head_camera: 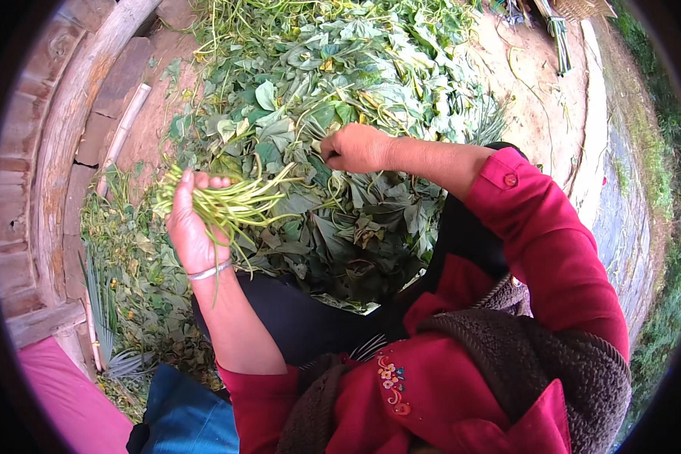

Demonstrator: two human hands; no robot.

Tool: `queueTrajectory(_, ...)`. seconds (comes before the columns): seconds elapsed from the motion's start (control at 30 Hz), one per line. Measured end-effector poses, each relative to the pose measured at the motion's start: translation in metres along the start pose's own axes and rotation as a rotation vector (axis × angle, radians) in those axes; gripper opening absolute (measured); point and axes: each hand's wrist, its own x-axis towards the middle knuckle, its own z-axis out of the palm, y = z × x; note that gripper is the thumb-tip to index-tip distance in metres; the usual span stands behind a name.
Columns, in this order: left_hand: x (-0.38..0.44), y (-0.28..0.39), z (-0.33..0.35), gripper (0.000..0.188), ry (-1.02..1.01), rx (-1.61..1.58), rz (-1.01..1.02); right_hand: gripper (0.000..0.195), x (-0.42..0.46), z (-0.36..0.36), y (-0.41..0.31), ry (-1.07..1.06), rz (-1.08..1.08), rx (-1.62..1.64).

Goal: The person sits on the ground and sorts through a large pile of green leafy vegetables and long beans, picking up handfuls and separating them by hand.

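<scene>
My left hand (190, 218), with a silver bangle at the wrist, holds a loose bunch of thin, pale green leaf stalks (238, 198). The stalks lie across the palm under the raised thumb, their free ends fanning to the right. My right hand (357, 148) is bent over a large heap of green leafy vines (369, 62), fingers curled downward. Something pale touches its fingertips, but the fingers hide whether it is gripped. Wilted, darker leaves (346, 244) lie between my knees, below both hands.
A wooden beam (71, 147) and plank wall run along the left, with a pale stick (126, 127) beside them. More cut greens (153, 295) cover the ground at lower left, near blue cloth (184, 417) and pink cloth (68, 397). A tied bundle of stalks (557, 42) lies at upper right.
</scene>
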Motion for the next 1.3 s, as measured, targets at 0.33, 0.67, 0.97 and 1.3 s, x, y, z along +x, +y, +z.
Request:
queueTrajectory(0.33, 0.002, 0.0, -0.009, 0.014, 0.024, 0.174, 0.029, 0.019, 0.003, 0.051, -0.01, -0.243, -0.126, -0.454)
queueTrajectory(0.67, -0.014, -0.026, 0.012, 0.011, -0.175, 0.413, -0.154, 0.01, 0.003, -0.024, -0.023, 0.139, -0.101, 0.884)
queueTrajectory(0.97, -0.019, -0.06, 0.024, 0.013, -0.242, 0.377, -0.178, 0.012, -0.019, -0.027, -0.051, 0.539, -0.326, -0.034)
queueTrajectory(1.3, -0.016, -0.064, 0.026, 0.013, -0.075, 0.197, -0.214, 0.015, -0.03, -0.037, -0.051, 0.446, -0.343, -0.059)
